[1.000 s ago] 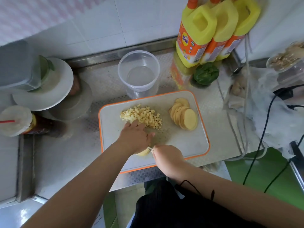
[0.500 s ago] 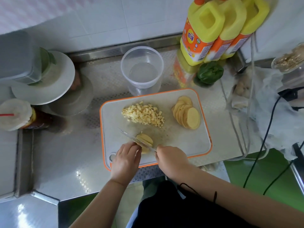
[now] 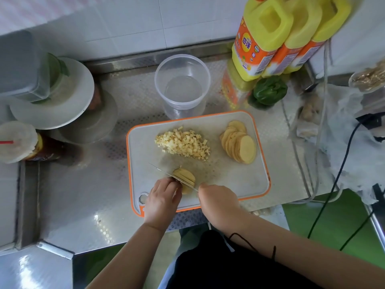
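A grey cutting board with an orange rim (image 3: 245, 184) lies on the steel counter. On it are a heap of diced potato (image 3: 183, 143), a fanned row of potato slices (image 3: 239, 146) at the right, and a small stack of slices (image 3: 184, 178) near the front. My right hand (image 3: 218, 202) grips a knife (image 3: 164, 172) whose blade lies across that small stack, tip pointing left. My left hand (image 3: 163, 200) holds the stack's near end with curled fingers, right beside the blade.
A clear plastic tub (image 3: 182, 84) stands behind the board. Yellow bottles (image 3: 270, 36) and a green pepper (image 3: 268, 91) sit at the back right. Plates (image 3: 68, 109) and a lidded drink cup (image 3: 16, 141) are on the left. Cables (image 3: 333, 184) and white plastic lie to the right.
My left hand drew back from the diced heap to the front stack of slices. The knife blade came into view across that stack and has cut further into it.
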Available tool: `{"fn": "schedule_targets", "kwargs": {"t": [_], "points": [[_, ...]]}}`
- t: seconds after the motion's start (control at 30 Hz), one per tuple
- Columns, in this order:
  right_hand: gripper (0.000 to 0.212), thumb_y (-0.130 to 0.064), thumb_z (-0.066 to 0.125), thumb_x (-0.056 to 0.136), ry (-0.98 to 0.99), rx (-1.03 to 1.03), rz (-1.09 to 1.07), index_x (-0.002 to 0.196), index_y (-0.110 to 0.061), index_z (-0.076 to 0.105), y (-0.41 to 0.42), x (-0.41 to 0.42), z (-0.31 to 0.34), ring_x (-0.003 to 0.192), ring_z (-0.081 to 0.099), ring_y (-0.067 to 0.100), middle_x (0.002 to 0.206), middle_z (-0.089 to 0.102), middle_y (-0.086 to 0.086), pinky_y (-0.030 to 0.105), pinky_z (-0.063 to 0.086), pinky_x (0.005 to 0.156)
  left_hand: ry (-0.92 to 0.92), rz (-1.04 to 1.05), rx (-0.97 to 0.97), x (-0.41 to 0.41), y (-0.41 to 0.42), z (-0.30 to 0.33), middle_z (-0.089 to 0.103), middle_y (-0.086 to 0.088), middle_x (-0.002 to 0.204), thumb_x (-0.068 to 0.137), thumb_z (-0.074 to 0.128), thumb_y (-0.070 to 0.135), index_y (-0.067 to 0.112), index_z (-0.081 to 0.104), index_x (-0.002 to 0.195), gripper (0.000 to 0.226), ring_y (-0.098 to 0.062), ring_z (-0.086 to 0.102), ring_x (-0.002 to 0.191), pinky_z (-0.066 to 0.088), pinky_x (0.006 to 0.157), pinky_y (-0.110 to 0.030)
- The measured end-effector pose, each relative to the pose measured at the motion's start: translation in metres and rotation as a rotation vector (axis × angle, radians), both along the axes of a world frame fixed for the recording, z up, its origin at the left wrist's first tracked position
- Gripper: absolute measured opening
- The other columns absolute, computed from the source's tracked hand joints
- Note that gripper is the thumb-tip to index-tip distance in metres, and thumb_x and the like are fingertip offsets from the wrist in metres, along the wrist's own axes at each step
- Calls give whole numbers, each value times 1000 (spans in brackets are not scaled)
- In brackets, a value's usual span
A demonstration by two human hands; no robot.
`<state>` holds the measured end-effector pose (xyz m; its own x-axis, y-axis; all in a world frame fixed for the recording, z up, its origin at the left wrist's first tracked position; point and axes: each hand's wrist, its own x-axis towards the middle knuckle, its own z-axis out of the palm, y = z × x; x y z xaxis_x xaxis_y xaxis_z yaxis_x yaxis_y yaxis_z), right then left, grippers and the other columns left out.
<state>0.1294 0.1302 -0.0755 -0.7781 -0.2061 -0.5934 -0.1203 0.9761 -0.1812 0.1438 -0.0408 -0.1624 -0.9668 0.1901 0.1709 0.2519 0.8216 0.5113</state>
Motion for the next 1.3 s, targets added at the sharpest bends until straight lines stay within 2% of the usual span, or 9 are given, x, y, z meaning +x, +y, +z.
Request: {"fn": "schedule_targets", "kwargs": {"t": [0.1, 0.43, 0.63, 0.8, 0.87, 0.97, 1.03, 1.13, 1.3], "points": [[24, 5, 51, 87, -12, 3, -7, 108, -4, 54, -2, 3, -6, 90, 64, 30, 98, 65, 10, 31, 42, 65, -2, 8, 16, 4, 1, -4, 66, -6, 94, 94, 55, 24, 5, 71, 90, 25, -26, 62, 86, 56, 67, -35], [12, -11, 47, 97, -8, -26, -30, 102, -8, 57, 3, 5, -31, 87, 64, 29, 94, 65, 9, 30, 40, 63, 115, 82, 34, -12, 5, 40, 63, -11, 98, 95, 50, 20, 4, 67, 93, 24, -29, 57, 92, 50, 79, -40], [13, -9, 49, 96, 17, 2, -33, 104, -8, 59, 1, 7, -24, 85, 64, 27, 91, 66, 7, 29, 35, 59, -496, -347, -692, -73, 40, 83, 54, -6, 129, 103, 7, 50, 16, 66, 119, 70, -26, 39, 125, 25, 110, -41], [14, -13, 48, 96, 38, -24, -32, 102, -10, 60, 1, 4, -16, 67, 54, 25, 64, 43, -2, 26, 23, 44, -574, -431, -805, -86, 44, 81, 49, -7, 139, 105, 7, 48, 15, 64, 126, 70, -26, 36, 131, 23, 112, -42], [17, -18, 44, 99, 73, -74, -44, 103, -8, 58, 4, 3, -10, 73, 60, 27, 76, 57, 3, 27, 30, 51, -580, -437, -832, -88, 48, 89, 47, -7, 141, 105, 7, 48, 15, 62, 130, 68, -27, 35, 131, 23, 113, -42], [27, -28, 37, 102, 134, -126, -69, 105, -8, 55, 8, 5, 2, 81, 64, 29, 90, 64, 8, 30, 33, 58, -350, -407, -687, -89, 50, 105, 55, -4, 125, 103, 11, 49, 22, 66, 122, 63, -26, 43, 117, 28, 106, -39], [31, -32, 34, 103, 162, -144, -81, 103, -9, 54, 11, 4, 7, 79, 62, 28, 84, 60, 6, 29, 34, 59, -67, -249, -371, -84, 42, 114, 61, -3, 108, 99, 28, 46, 18, 70, 105, 51, -25, 52, 103, 39, 94, -38], [31, -34, 32, 103, 125, -169, -103, 102, -10, 52, 12, 3, 11, 74, 58, 26, 79, 53, 4, 28, 35, 60, 307, -4, 85, -51, 15, 102, 65, -8, 92, 96, 57, 17, 8, 64, 92, 13, -24, 58, 88, 48, 78, -32], [23, -27, 40, 101, 65, -177, -116, 102, -9, 55, 7, 6, 6, 84, 63, 31, 89, 63, 8, 30, 34, 61, 70, -17, 10, 6, -3, 31, 64, -3, 91, 92, 57, 20, 8, 70, 86, 19, -22, 61, 82, 52, 64, -31]]}}
